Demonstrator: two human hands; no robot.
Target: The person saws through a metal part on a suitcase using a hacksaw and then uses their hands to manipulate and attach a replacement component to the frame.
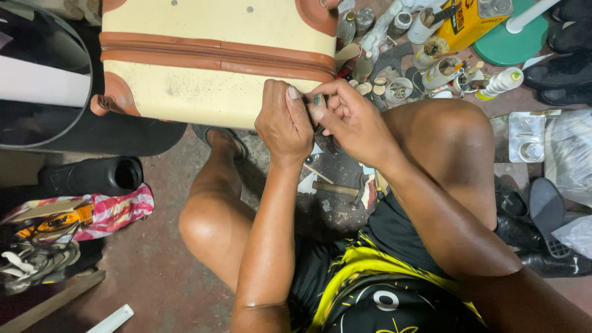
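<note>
at the lower edge of a cream hard-shell suitcase (203,37) with brown leather trim, both hands meet. the suitcase lies across the top of the view, its brown zipper band running sideways and brown corner patches at its ends; the near edge is scuffed with dark specks. the left hand (285,122) is curled closed, knuckles up, pressed against the case's rim. the right hand (348,117) is closed too, its thumb and fingers pinching something small and dark just beside the left hand; what it is cannot be told. both hands touch each other and the case edge.

below them, on the stained concrete floor (166,271) between the person's bare knees, lies a hammer (336,189) with a wooden handle, near scraps of white paper. to the right of the case sits a clutter of small bottles, jars and tins (401,89), a yellow can (472,21), a white spool of thread (502,81) and a green round base (515,43). black shoes (564,80) lie at the far right. on the left are a black cylinder (98,176) and a pink striped bag (114,209).
</note>
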